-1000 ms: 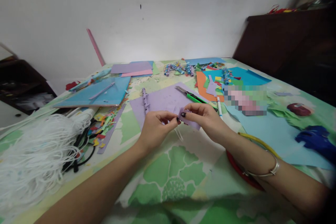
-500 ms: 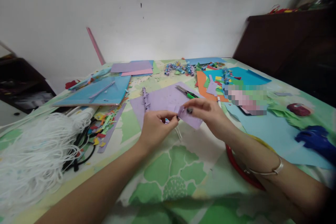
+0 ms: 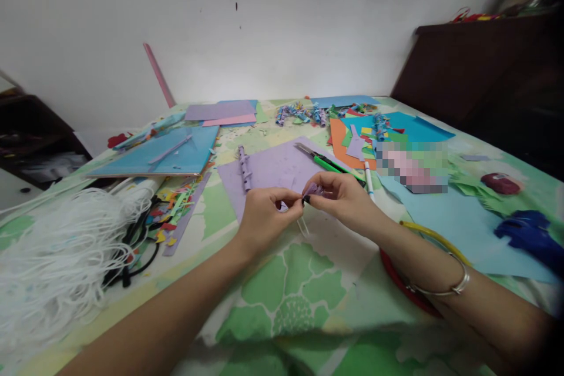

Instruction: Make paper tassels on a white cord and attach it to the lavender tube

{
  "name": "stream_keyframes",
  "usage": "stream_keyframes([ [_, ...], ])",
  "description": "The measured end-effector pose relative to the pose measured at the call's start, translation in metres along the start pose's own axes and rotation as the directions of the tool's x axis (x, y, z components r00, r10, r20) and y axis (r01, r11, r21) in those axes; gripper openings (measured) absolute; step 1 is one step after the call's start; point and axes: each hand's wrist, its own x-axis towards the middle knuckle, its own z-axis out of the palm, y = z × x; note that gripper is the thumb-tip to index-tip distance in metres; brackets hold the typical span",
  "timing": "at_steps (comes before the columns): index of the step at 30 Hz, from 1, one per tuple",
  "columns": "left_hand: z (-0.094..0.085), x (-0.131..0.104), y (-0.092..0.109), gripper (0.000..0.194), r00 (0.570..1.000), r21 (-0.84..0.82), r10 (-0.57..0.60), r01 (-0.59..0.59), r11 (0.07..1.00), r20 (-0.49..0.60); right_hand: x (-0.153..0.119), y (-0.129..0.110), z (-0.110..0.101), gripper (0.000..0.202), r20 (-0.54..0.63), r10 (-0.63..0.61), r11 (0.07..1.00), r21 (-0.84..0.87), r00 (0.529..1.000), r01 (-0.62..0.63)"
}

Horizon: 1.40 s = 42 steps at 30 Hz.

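My left hand (image 3: pixel 269 214) and my right hand (image 3: pixel 341 200) meet fingertip to fingertip over the near edge of a purple sheet (image 3: pixel 268 167). A small purple paper piece (image 3: pixel 314 189) is pinched in my right hand, partly hidden by the fingers. The left thumb and forefinger are pressed together on something small that I cannot make out. Below the fingertips hangs a white cord (image 3: pixel 304 227). A purple paper roll (image 3: pixel 244 168) lies on the sheet to the left. Green-handled scissors (image 3: pixel 324 161) rest on its right part, beyond my right hand.
White cord in a tangled heap (image 3: pixel 66 252) fills the near left, beside colourful scraps (image 3: pixel 174 211). A blue board (image 3: pixel 163 153) lies behind. On the right are a marker (image 3: pixel 369 181), a red-yellow ring (image 3: pixel 399 282), and a dark blue object (image 3: pixel 529 241).
My right hand has moved slightly left and its fingers have closed in on my left fingertips. More of the purple piece is now hidden, and more of the scissors and marker shows.
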Motion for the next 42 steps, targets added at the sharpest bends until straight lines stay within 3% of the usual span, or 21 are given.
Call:
stream_keyframes([
  [7, -0.002, 0.002, 0.001, 0.013, 0.997, -0.031, -0.043, 0.045, 0.999, 0.068, 0.0, -0.001, 0.0, 0.007, 0.01, 0.018, 0.999, 0.048, 1.0, -0.018],
  [16, -0.004, 0.003, 0.0, 0.014, 0.981, 0.012, 0.019, -0.022, 1.0, 0.193, 0.0, 0.003, -0.003, 0.011, 0.162, 0.009, 0.999, 0.038, 0.987, -0.015],
  [20, -0.005, 0.005, -0.003, 0.01, 0.946, -0.158, -0.109, 0.164, 0.974, 0.307, 0.0, 0.001, -0.004, 0.007, 0.163, 0.018, 0.998, 0.049, 0.987, -0.026],
  [24, -0.008, 0.008, -0.007, 0.008, 0.873, -0.354, -0.195, 0.374, 0.857, 0.447, -0.001, 0.001, -0.004, 0.009, 0.182, 0.014, 0.993, 0.113, 0.983, -0.035],
  [29, -0.009, 0.01, -0.011, 0.011, 0.844, -0.427, -0.169, 0.418, 0.802, 0.508, -0.002, 0.001, -0.004, 0.011, 0.172, 0.036, 0.986, 0.153, 0.984, -0.063],
  [37, -0.009, 0.011, -0.014, 0.01, 0.764, -0.51, -0.257, 0.602, 0.614, 0.592, -0.002, 0.001, -0.004, 0.011, 0.216, -0.004, 0.99, 0.139, 0.976, -0.027],
  [39, -0.009, 0.011, -0.015, 0.012, 0.76, -0.509, -0.261, 0.608, 0.609, 0.596, -0.002, 0.001, -0.003, 0.01, 0.217, -0.001, 0.99, 0.138, 0.976, -0.029],
  [42, -0.008, 0.009, -0.014, 0.01, 0.789, -0.499, -0.26, 0.568, 0.655, 0.556, -0.002, 0.001, -0.003, 0.009, 0.182, 0.026, 0.991, 0.127, 0.983, -0.05],
])
